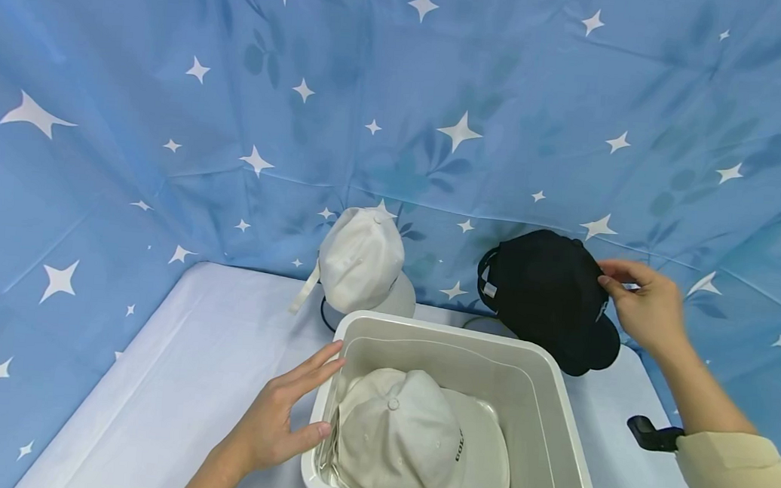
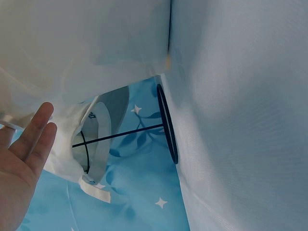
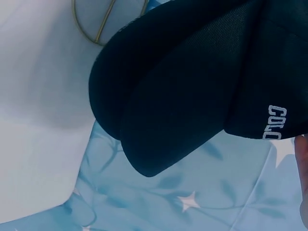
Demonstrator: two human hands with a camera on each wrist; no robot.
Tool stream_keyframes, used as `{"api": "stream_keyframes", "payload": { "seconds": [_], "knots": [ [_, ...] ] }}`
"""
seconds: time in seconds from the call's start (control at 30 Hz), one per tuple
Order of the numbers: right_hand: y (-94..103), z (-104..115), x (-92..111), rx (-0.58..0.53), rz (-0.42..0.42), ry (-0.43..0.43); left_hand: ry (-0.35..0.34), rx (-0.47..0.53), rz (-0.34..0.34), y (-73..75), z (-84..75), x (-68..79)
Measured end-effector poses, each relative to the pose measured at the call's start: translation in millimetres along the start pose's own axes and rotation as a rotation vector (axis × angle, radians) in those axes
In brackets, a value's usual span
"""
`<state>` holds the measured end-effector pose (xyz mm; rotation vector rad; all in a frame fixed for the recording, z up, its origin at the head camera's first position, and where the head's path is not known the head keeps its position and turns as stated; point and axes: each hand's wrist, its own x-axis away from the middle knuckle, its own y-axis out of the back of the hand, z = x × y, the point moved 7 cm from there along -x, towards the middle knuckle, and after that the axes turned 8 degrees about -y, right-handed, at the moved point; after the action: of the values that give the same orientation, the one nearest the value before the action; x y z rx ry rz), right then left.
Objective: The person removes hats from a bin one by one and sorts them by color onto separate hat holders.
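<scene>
Head view: beige cap (image 1: 411,442) in the bin (image 1: 452,330), my left hand (image 1: 282,410) straight-fingered at its left rim. Behind the bin, my right hand (image 1: 651,304) pinches the black cap (image 1: 543,292); farther left sits a white cap (image 1: 362,261).

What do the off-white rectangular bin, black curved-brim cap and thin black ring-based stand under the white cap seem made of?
Bin: probably plastic, semi-gloss; smooth walls show soft highlights. Black cap: matte woven fabric, perhaps cotton; faint ribbed texture shows. Stand: likely metal, slim and straight; finish unclear.
</scene>
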<state>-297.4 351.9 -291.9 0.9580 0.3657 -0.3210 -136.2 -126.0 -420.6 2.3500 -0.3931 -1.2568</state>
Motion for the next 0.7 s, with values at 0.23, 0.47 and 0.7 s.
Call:
{"api": "stream_keyframes", "payload": {
  "seconds": [0.23,0.47,0.7],
  "knots": [
    [-5.4,-4,3,-0.008,0.012,-0.002,0.007,-0.001,0.002,-0.4,0.4,0.5],
    [-11.2,-12,6,-0.022,0.011,0.009,0.008,-0.002,0.002,-0.4,-0.2,0.4],
    [-12.8,-19,8,-0.021,0.016,0.000,0.004,0.002,0.000,-0.8,-0.7,0.1]
  ]
}}
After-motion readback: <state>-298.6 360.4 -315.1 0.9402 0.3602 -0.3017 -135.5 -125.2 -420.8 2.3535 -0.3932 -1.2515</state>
